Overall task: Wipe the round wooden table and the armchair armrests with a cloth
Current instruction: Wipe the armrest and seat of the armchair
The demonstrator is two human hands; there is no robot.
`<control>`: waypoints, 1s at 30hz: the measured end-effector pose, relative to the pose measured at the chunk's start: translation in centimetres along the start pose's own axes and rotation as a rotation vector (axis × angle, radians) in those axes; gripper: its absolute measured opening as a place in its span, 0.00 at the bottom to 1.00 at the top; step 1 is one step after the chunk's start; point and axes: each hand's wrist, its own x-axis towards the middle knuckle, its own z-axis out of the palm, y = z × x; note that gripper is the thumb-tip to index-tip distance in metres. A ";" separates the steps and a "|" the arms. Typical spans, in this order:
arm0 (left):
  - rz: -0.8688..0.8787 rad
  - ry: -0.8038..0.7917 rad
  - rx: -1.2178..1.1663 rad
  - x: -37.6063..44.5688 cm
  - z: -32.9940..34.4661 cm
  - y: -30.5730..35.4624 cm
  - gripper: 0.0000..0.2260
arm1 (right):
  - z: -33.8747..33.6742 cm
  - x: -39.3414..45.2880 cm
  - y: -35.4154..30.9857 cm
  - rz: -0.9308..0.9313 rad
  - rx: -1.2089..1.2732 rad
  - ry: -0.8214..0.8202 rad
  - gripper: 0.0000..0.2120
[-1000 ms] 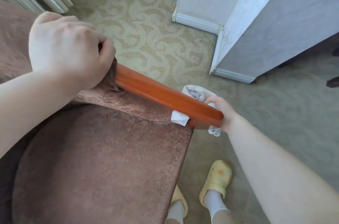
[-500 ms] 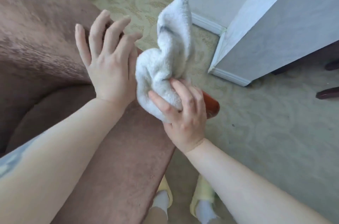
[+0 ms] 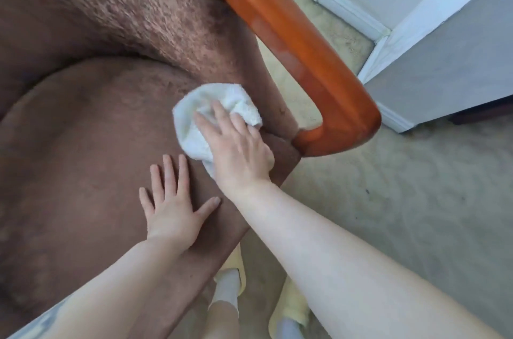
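A brown upholstered armchair (image 3: 83,130) fills the left of the head view. Its glossy orange wooden armrest (image 3: 291,41) runs from the top middle down to a rounded front corner at the right. A white terry cloth (image 3: 200,113) lies bunched on the seat cushion near the armrest's front post. My right hand (image 3: 236,147) presses flat on the cloth with straight fingers. My left hand (image 3: 172,205) rests flat on the seat cushion just below and left of the cloth, fingers spread. The round table is out of view.
Patterned beige carpet (image 3: 402,213) covers the floor to the right. A grey wall corner with white baseboard (image 3: 394,119) stands at the upper right, close to the armrest. My feet in yellow slippers (image 3: 288,308) and white socks stand at the seat's front edge.
The cloth, held up in the air by my right hand half a second ago, now lies on the seat under that flat hand. My left hand came down from the air onto the cushion.
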 end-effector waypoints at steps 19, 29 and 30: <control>-0.031 -0.069 -0.081 -0.2 0.0 0.1 0.46 | 0.2 -3.9 6.6 0.382 -0.015 -0.288 0.36; -0.026 -0.113 -0.075 -0.1 -0.5 0.0 0.48 | -0.9 1.2 -0.3 0.062 0.137 -0.080 0.37; -0.014 -0.107 -0.074 -0.1 -0.4 -0.1 0.48 | -0.2 1.3 1.0 0.070 0.062 -0.186 0.38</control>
